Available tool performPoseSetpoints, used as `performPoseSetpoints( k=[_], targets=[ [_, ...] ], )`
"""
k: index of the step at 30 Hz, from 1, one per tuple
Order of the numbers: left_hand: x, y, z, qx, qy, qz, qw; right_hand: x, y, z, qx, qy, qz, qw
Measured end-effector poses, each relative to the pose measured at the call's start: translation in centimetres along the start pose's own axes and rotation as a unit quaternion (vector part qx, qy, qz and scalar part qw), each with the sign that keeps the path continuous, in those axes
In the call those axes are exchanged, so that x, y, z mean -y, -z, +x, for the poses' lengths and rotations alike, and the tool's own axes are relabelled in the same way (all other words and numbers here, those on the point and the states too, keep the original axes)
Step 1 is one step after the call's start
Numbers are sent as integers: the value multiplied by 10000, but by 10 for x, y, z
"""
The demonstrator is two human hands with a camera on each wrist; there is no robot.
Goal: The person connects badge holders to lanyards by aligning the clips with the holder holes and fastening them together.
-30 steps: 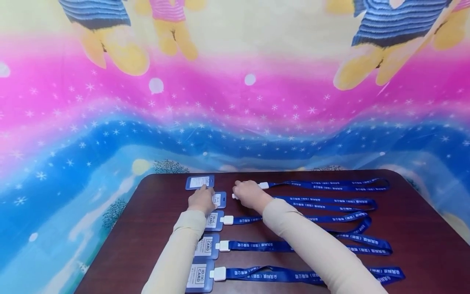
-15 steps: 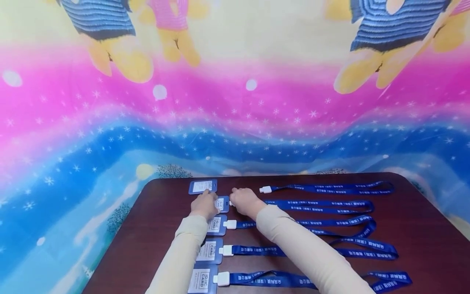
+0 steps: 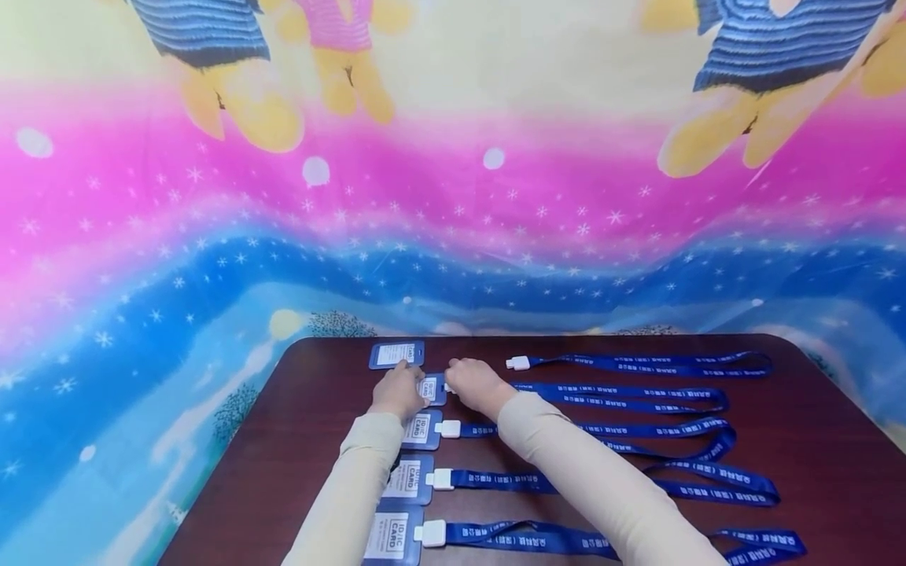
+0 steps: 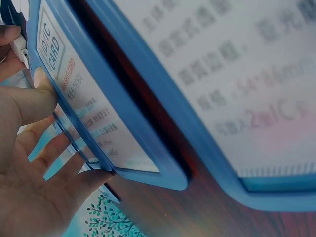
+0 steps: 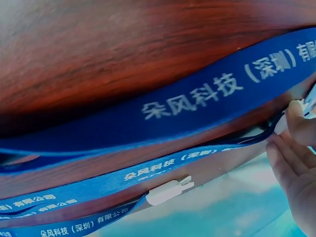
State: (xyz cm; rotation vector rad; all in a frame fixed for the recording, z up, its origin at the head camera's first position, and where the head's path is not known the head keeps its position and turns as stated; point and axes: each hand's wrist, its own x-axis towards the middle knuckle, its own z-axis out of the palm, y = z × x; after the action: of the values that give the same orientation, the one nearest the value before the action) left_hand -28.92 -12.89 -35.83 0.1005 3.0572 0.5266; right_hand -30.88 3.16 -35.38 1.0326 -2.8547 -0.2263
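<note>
My left hand holds a blue-framed ID card holder, second from the back in its column. In the left wrist view the thumb lies on its near edge and fingers reach under the far edge. My right hand pinches the white clip of a blue lanyard. That clip sits right at the slotted end of the holder; in the head view the fingers mostly hide it. The lanyard's strap runs off to the right across the table.
Nearer me, several card holders have lanyards clipped on, straps stretching right. At the back lies a separate card holder, with a loose lanyard clip to its right. The dark wooden table meets a printed backdrop.
My right hand has moved left with the clip, closing the gap to the card holder. The left hand stays on the holder. The head view shifts slightly.
</note>
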Motion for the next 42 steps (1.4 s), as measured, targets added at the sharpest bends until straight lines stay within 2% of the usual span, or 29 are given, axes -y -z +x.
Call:
performPoseSetpoints(
  k=[8, 12, 17, 28, 37, 42],
  targets=[
    [2, 1, 2, 76, -33, -101, 9999, -1, -3, -1, -82, 152, -37, 9998],
    [2, 1, 3, 72, -19, -175, 9998, -1, -4, 0, -54, 48, -21, 10000],
    [3, 0, 3, 41, -14, -43, 10000, 0, -4, 2, -15, -39, 94, 9999],
    [0, 1, 1, 46, -106, 34, 9999, 6, -6, 4, -148, -199, 333, 9991],
    [-3, 2, 2, 105, -162, 73, 9998, 8, -2, 2, -223, 54, -195, 9995],
    [-2, 2, -1, 183, -139, 36, 9997, 7, -3, 2, -121, 121, -155, 9997]
  ],
)
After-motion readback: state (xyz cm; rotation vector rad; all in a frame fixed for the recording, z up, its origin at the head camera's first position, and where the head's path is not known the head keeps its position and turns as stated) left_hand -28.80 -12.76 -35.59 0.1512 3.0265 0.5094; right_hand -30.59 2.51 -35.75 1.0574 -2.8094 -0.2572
